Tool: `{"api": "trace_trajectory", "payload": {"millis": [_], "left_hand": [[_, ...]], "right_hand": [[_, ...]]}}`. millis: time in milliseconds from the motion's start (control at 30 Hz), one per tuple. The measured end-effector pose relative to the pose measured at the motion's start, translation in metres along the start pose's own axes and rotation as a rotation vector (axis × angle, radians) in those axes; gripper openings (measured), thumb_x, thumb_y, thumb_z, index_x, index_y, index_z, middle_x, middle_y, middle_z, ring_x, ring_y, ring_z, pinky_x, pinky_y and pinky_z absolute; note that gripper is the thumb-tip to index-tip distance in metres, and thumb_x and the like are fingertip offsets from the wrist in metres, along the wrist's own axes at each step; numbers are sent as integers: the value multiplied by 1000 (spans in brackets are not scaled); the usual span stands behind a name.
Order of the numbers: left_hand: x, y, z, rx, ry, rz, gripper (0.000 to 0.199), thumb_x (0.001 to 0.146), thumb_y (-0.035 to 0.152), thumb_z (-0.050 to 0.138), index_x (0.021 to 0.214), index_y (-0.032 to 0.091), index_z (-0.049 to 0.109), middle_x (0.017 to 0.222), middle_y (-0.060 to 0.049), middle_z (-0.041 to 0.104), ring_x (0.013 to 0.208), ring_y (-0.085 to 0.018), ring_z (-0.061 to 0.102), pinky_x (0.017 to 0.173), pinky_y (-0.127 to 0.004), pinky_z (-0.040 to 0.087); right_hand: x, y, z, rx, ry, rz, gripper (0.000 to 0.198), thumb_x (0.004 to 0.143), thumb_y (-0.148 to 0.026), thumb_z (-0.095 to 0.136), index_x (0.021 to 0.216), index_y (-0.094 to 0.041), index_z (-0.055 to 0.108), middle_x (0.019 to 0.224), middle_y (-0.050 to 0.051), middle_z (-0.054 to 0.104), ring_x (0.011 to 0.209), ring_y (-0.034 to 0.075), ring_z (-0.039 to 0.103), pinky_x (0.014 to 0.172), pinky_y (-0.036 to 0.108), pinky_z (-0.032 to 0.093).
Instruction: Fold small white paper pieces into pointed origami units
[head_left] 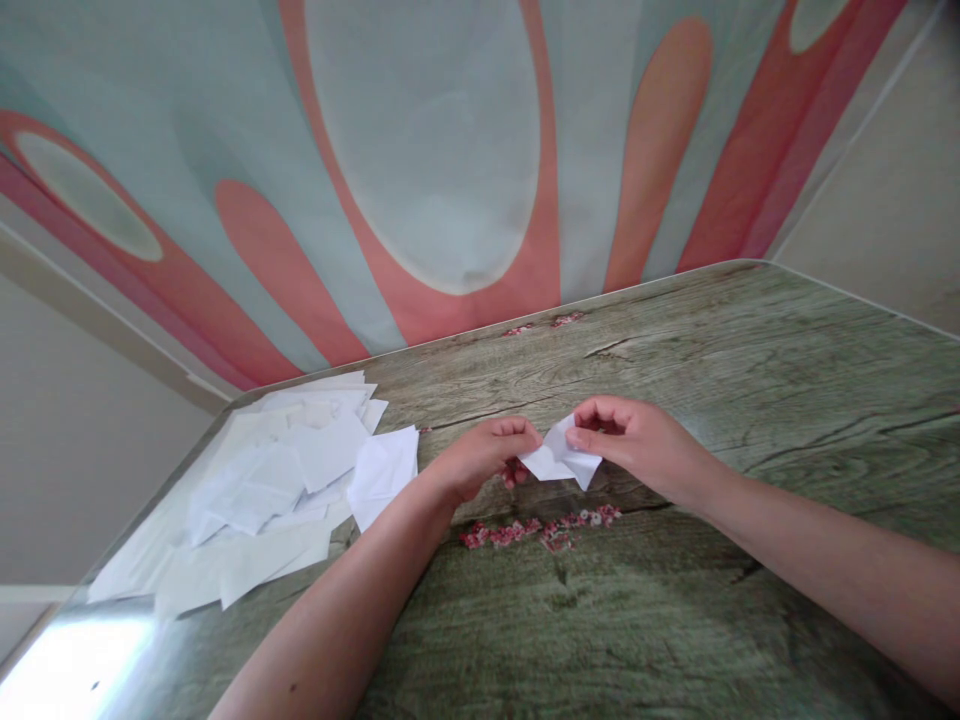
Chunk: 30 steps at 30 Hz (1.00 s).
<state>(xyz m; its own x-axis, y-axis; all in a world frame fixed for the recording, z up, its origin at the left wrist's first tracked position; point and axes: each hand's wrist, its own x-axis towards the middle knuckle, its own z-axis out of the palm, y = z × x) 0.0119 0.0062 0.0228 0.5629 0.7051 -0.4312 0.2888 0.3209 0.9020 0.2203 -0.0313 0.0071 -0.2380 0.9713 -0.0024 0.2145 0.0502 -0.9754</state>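
Note:
A small folded piece of white paper (559, 457) is held between my two hands, a little above the table. My left hand (484, 455) pinches its left corner between thumb and fingers. On the other side, my right hand (615, 435) grips the upper right part with thumb and forefinger. Creases run across the paper, and its lower edge comes to a point. Parts of it are hidden behind my fingertips.
A spread heap of white paper sheets (247, 490) covers the left of the wood-patterned table (712, 590). One squarish folded paper (382, 470) lies at its right edge, beside my left forearm. Printed pink flowers mark the tabletop. A patterned red and grey-green covering (480, 310) rises behind.

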Motion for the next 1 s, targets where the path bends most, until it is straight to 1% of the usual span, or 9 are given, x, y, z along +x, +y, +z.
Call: {"api": "trace_trajectory", "payload": {"millis": [167,300,467,600,700,800,1000], "left_hand": [[0,-2,3,-5,-22,-4,30,75,44,63,74,16,52,59,2,52,48,-8,47,41,-17,35],[1,-3,3,2,-55,-7,33,74,47,64,75,16,53,59,3,52,48,-8,47,41,-18,34],[1,-4,3,32,-101,-8,32,75,45,64,77,15,54,60,3,52,48,-7,47,42,-18,34],[0,-3,4,45,-115,-17,31,75,44,64,76,16,54,59,4,51,48,-8,47,42,-18,34],[0,-2,5,40,-122,-27,32,75,45,65,76,16,54,60,4,51,47,-7,47,42,-18,34],[0,-2,4,36,-122,-26,33,74,47,65,77,15,55,61,4,52,47,-7,47,42,-18,34],[1,-3,1,44,-131,-30,33,76,47,64,78,15,56,60,3,52,47,-7,47,42,-18,35]], "right_hand": [[0,1,1,-7,10,-2,14,82,-31,60,87,-19,64,80,0,67,71,14,59,65,26,44],[0,-2,2,15,14,-31,14,81,-26,59,93,-20,63,83,0,67,75,14,60,68,26,45],[-2,-10,3,-50,9,-12,17,76,-20,59,92,-20,64,77,-2,64,68,12,56,62,24,42],[-3,-12,4,-87,8,24,13,76,-23,59,86,-20,66,71,-2,64,63,12,56,56,23,39],[-3,-10,4,-119,41,20,13,78,-28,60,83,-20,68,68,-2,64,60,12,55,54,23,38],[-3,-7,3,-129,69,11,13,79,-30,59,84,-22,68,69,-2,65,61,12,55,55,23,38],[-3,-8,3,-117,124,-5,10,79,-27,59,83,-22,67,72,-2,65,64,12,56,59,24,41]]}}
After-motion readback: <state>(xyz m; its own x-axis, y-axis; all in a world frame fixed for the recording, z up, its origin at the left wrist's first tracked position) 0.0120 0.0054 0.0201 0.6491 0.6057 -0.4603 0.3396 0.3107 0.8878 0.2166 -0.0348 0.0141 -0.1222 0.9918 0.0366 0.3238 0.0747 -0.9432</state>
